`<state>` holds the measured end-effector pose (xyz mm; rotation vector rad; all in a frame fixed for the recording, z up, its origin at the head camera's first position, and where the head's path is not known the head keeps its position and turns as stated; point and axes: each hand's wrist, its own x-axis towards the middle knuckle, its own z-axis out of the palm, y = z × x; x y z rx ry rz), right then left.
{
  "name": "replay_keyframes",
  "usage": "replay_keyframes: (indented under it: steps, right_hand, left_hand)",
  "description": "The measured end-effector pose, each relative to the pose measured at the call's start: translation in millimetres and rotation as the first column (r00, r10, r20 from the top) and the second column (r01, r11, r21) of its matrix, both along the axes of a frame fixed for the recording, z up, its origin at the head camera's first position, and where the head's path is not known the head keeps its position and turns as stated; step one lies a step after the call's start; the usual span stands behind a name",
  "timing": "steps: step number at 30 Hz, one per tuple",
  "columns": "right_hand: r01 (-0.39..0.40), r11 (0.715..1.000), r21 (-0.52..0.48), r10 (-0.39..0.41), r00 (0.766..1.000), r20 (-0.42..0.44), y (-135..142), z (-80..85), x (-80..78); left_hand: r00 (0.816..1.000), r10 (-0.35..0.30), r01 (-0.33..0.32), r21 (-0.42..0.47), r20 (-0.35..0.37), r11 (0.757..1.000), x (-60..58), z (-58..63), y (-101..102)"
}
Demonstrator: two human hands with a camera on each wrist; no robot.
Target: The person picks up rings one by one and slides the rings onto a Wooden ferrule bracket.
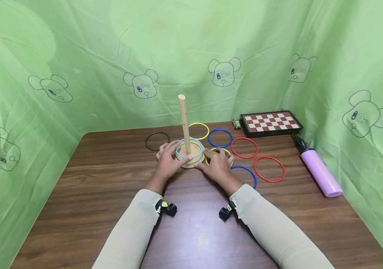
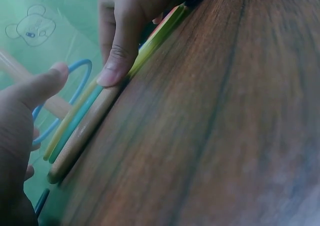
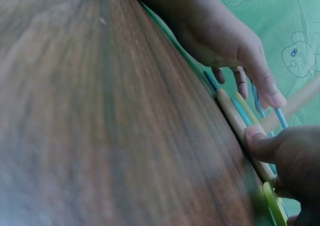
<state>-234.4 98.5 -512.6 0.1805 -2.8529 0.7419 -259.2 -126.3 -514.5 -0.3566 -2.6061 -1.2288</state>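
A wooden peg (image 1: pixel 184 121) stands upright on a round wooden base (image 2: pixel 82 138), with several rings around it. My left hand (image 1: pixel 168 160) is at the left side and pinches a light blue ring (image 2: pixel 91 70), tilted above the others, near the peg's foot. Below it, a yellow ring (image 2: pixel 64 127) and a green ring (image 2: pixel 75 120) lie stacked on the base. On the other side my right hand (image 1: pixel 217 166) grips the base's edge, its thumb (image 3: pixel 256 136) against the rim beside the stacked rings. Another yellow ring (image 1: pixel 208 161) is partly hidden under the right hand.
Loose rings lie on the table: black (image 1: pixel 157 132), yellow (image 1: pixel 199 123), blue (image 1: pixel 220 129), red (image 1: pixel 244 138), another red (image 1: pixel 269 156) and another blue (image 1: pixel 255 177). A toy car (image 1: pixel 236 123) and checkered board (image 1: pixel 272 121) stand behind; a purple hand pump (image 1: pixel 321 173) lies right.
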Motion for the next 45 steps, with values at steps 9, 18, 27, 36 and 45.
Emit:
replay_keyframes:
  steps: [9, 18, 27, 36, 45]
  right_hand:
    - [-0.007, 1.0, -0.016, 0.008, 1.0, 0.023, 0.0, 1.0, 2.0]
    - [-0.004, 1.0, 0.014, 0.004, 1.0, 0.022, -0.5, 4.4, 0.2]
    - [0.0, 1.0, 0.015, -0.001, 1.0, 0.026, -0.6, 5.1, 0.2]
    - [0.01, 1.0, -0.009, -0.01, 0.999, 0.037, 0.7, 3.4, 0.7]
    - [0.004, 1.0, -0.013, -0.003, 1.0, 0.028, 1.4, 2.4, 0.7]
  left_hand:
    - [1.0, -0.015, 0.015, -0.013, 0.017, 1.0, 2.2, -0.8, -1.5]
    - [1.0, -0.019, 0.019, -0.045, 0.005, 0.999, 0.9, -0.2, -1.3]
    - [1.0, -0.028, 0.028, -0.064, 0.009, 0.998, 0.5, 0.1, -1.0]
    - [0.999, -0.027, 0.03, -0.078, 0.034, 0.997, 0.0, -1.4, 0.4]
    - [0.999, -0.026, 0.028, -0.065, 0.031, 0.997, -0.6, -2.9, 0.3]
